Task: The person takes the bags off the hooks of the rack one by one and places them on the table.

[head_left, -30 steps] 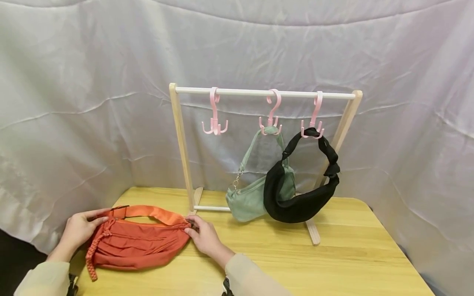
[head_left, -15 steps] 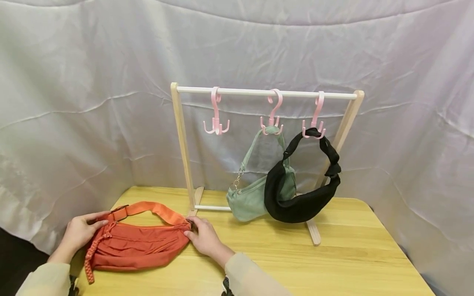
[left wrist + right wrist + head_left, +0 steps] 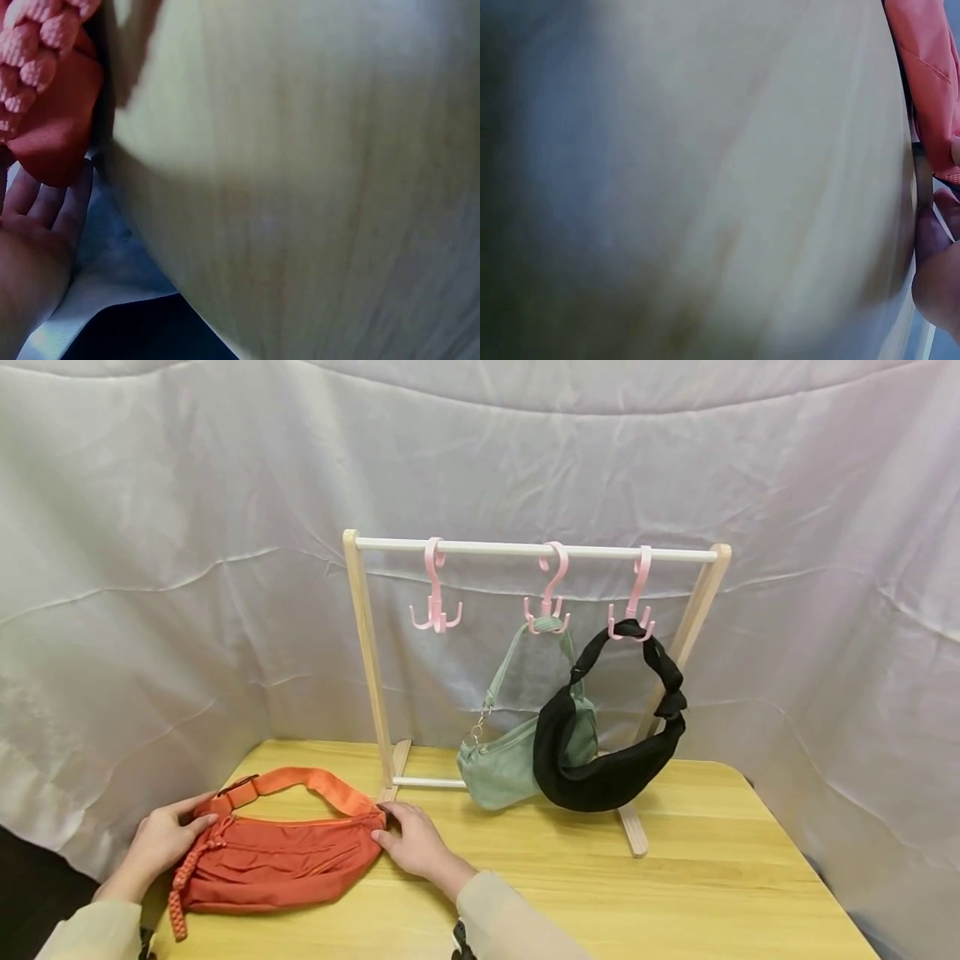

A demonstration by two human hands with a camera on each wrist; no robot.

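A red-orange waist bag lies on the table at the left in the head view, its orange strap arched above the zip. A braided cord dangles down its left side. My left hand holds the bag's upper left end by the strap buckle, thumb in front and fingers behind. At the upper right end, my right hand pinches the corner between thumb and fingers. The left wrist view shows the cord and red fabric above the left fingers. Red fabric also shows at the right wrist view's edge.
Behind stands a wooden rack with a white rail. Three pink hooks hang on it. A green handbag hangs from the middle hook, overlapped by a black shoulder bag on the right one. The left hook holds nothing.
The strap has risen into a higher arch above the bag. My left hand has shifted slightly, with the buckle and cord moving a little left. Both hands keep their hold on the ends.
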